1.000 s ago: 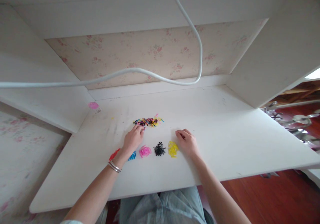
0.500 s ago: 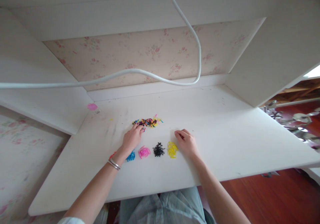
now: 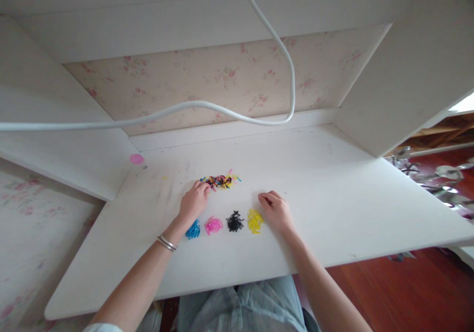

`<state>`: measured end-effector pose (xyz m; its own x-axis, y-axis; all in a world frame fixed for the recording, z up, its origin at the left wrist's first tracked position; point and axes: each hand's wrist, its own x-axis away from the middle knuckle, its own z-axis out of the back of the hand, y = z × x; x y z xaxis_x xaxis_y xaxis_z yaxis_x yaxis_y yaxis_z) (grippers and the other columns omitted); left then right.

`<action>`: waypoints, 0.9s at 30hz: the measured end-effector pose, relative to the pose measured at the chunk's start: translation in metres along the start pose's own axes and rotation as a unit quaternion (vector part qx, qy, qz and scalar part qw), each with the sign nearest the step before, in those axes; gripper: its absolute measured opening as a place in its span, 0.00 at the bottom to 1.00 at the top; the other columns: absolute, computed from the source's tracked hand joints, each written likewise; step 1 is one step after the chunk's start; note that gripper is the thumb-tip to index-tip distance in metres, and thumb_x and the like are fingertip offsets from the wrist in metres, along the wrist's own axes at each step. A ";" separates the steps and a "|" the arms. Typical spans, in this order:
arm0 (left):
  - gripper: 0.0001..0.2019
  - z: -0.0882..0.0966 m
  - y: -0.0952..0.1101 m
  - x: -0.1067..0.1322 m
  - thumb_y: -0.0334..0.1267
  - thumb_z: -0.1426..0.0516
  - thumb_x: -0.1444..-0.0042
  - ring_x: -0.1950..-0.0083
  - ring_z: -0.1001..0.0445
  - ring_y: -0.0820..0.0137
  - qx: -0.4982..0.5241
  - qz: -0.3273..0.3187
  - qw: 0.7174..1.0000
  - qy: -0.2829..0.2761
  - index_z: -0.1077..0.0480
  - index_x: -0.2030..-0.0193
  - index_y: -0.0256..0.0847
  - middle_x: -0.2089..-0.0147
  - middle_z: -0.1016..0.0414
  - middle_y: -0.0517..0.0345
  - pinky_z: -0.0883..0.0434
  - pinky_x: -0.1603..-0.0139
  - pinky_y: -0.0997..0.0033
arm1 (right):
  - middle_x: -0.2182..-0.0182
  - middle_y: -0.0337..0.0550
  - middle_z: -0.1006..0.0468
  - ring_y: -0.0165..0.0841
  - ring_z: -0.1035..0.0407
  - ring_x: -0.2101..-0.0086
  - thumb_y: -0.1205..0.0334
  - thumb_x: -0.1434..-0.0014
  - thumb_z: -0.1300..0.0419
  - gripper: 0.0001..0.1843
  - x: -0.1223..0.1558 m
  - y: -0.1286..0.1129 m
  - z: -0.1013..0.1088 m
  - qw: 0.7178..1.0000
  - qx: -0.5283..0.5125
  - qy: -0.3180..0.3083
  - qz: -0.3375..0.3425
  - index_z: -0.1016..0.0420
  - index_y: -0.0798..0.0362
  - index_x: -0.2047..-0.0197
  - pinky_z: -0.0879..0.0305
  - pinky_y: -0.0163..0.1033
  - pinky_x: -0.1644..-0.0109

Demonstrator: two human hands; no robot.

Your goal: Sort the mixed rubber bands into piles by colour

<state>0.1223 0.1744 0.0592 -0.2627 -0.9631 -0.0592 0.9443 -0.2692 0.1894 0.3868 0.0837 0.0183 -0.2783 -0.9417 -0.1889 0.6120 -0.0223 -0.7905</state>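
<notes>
My left hand (image 3: 194,201) is at the left end of a mixed heap of small coloured rubber bands (image 3: 221,181), its fingers pressed together. Whatever is between those fingertips is hidden. My right hand (image 3: 275,211) rests on the white desk with curled fingers, just right of a yellow pile of bands (image 3: 255,222); I cannot make out what it holds, if anything. In a row nearer me lie a black pile (image 3: 235,221), a pink pile (image 3: 214,225) and a blue pile (image 3: 192,229), the blue one close by my left wrist.
The white desk (image 3: 333,188) has side panels and a flowered back wall. A white cable (image 3: 200,104) hangs across the view above it. A pink round patch (image 3: 137,159) is at the back left corner. Metal objects (image 3: 444,179) stand beyond the right edge.
My left hand has drawn slightly left, and its fingers have closed together at the heap's edge. The red bands by my left wrist are now hidden. My right hand stays put.
</notes>
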 end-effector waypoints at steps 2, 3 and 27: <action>0.12 0.000 0.000 0.000 0.42 0.55 0.37 0.58 0.28 0.71 0.006 0.002 1.000 0.006 0.32 0.55 0.47 0.51 0.31 0.57 0.34 0.59 0.73 | 0.69 0.39 0.26 0.28 0.33 0.72 0.53 0.39 0.50 0.17 0.000 0.001 0.000 1.000 0.000 -0.001 0.000 0.21 0.49 0.65 0.40 0.32 0.67; 0.12 0.001 0.000 0.000 0.41 0.55 0.37 0.57 0.28 0.71 0.009 0.002 1.000 0.008 0.32 0.55 0.47 0.52 0.31 0.57 0.34 0.58 0.73 | 0.69 0.39 0.26 0.28 0.33 0.72 0.53 0.39 0.50 0.17 0.001 0.001 0.000 1.000 0.001 -0.001 0.000 0.21 0.49 0.65 0.41 0.32 0.67; 0.18 0.006 -0.004 0.007 0.33 0.54 0.39 0.54 0.28 0.73 0.021 -0.003 1.000 0.002 0.30 0.48 0.52 0.48 0.29 0.60 0.33 0.53 0.75 | 0.69 0.40 0.25 0.28 0.33 0.72 0.52 0.39 0.51 0.19 0.002 -0.004 0.002 1.000 0.005 -0.008 -0.004 0.21 0.49 0.65 0.40 0.33 0.67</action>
<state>0.1159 0.1687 0.0638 -0.2668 -0.9617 -0.0634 0.9339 -0.2743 0.2295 0.3855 0.0817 0.0221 -0.2716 -0.9466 -0.1736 0.6172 -0.0330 -0.7861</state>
